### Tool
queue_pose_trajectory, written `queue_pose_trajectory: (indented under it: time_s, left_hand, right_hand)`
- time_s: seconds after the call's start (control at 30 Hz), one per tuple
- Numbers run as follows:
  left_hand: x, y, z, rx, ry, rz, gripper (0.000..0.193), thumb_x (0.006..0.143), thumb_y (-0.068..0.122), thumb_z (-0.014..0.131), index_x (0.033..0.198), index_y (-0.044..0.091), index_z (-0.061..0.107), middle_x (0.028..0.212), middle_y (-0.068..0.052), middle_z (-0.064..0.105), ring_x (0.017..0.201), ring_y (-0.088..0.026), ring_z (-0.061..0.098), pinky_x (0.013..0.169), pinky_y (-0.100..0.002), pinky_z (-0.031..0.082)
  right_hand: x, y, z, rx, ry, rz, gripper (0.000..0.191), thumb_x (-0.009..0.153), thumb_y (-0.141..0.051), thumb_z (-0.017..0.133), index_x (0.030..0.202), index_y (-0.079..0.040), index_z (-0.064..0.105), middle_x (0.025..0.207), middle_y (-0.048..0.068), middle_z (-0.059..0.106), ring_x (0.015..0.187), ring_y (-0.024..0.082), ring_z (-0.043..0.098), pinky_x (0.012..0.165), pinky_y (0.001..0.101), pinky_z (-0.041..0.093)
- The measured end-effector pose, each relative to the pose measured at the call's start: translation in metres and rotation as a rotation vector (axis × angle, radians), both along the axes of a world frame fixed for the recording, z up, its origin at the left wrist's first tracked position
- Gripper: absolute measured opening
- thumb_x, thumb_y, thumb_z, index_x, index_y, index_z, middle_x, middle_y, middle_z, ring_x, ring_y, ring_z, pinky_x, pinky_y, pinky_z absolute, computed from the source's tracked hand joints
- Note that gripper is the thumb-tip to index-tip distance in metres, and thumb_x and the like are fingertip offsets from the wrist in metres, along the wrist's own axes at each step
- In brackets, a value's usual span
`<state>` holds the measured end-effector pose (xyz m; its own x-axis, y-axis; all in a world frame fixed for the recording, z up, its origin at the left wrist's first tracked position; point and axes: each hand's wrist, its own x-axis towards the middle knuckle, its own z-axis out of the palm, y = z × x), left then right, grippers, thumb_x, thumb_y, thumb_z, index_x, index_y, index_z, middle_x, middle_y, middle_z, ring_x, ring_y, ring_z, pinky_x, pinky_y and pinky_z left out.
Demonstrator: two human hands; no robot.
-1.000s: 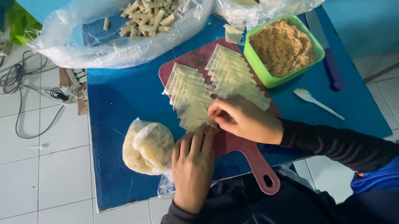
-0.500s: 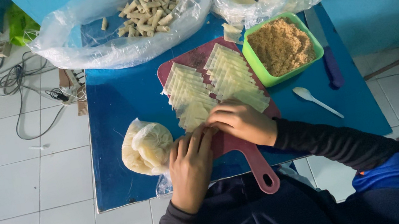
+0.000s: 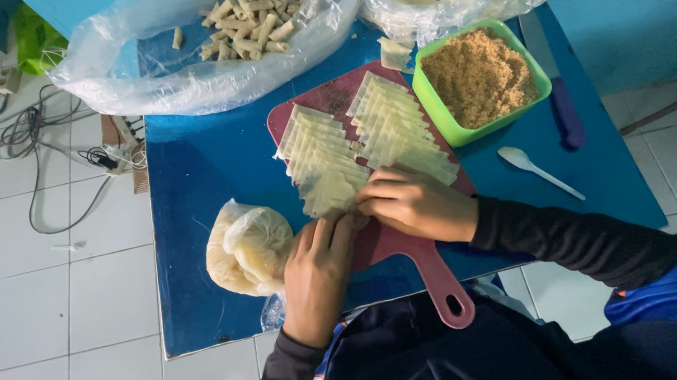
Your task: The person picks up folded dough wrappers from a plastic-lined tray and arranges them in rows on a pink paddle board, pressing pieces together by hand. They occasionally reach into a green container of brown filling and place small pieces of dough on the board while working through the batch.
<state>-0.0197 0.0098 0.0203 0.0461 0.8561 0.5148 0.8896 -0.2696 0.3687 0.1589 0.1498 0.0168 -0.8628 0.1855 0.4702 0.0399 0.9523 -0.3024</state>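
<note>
Both hands meet at the near end of a dark red cutting board (image 3: pixel 403 248), fingers pressed together over a pale pastry wrapper (image 3: pixel 330 193): the right hand (image 3: pixel 416 203) curls its fingertips down onto the sheet while the left hand (image 3: pixel 316 262) pushes in from the near side. The step in hand looks like folding or rolling one filled wrapper. Two overlapping rows of wrappers (image 3: pixel 387 122) fan up the board. Just right of them stands a green bowl of brown crumbly filling (image 3: pixel 480 76); a white spoon (image 3: pixel 537 170) lies on the blue table (image 3: pixel 199 177) close by. A plastic sheet holding finished rolls (image 3: pixel 250 17) sits at the far edge, a bagged stack of wrappers (image 3: pixel 247 246) beside the left hand. The next move seems to call for a tight, even roll.
</note>
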Motion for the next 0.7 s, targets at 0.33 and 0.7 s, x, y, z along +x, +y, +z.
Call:
queue_pose_trajectory:
  time_s: [0.33, 0.7]
  left_hand:
    - [0.002, 0.018, -0.013, 0.013, -0.152, 0.148, 0.011, 0.095, 0.010, 0.066, 0.106, 0.009, 0.063, 0.094, -0.009, 0.069, 0.085, -0.028, 0.070, 0.070, -0.040, 0.055]
    - [0.001, 0.020, -0.010, -0.005, -0.230, 0.196, 0.014, 0.094, 0.019, 0.068, 0.099, 0.007, 0.060, 0.089, -0.011, 0.070, 0.075, -0.031, 0.070, 0.059, -0.041, 0.055]
  right_hand:
    - [-0.013, 0.014, 0.005, -0.030, -0.032, 0.017, 0.023, 0.084, -0.019, 0.079, 0.096, -0.003, 0.069, 0.103, 0.008, 0.066, 0.105, 0.029, 0.060, 0.093, 0.0424, 0.049]
    - [-0.028, 0.045, 0.000, -0.255, -0.135, 0.113, 0.016, 0.088, -0.016, 0.075, 0.099, -0.004, 0.072, 0.095, 0.008, 0.072, 0.096, 0.029, 0.062, 0.087, 0.0386, 0.050]
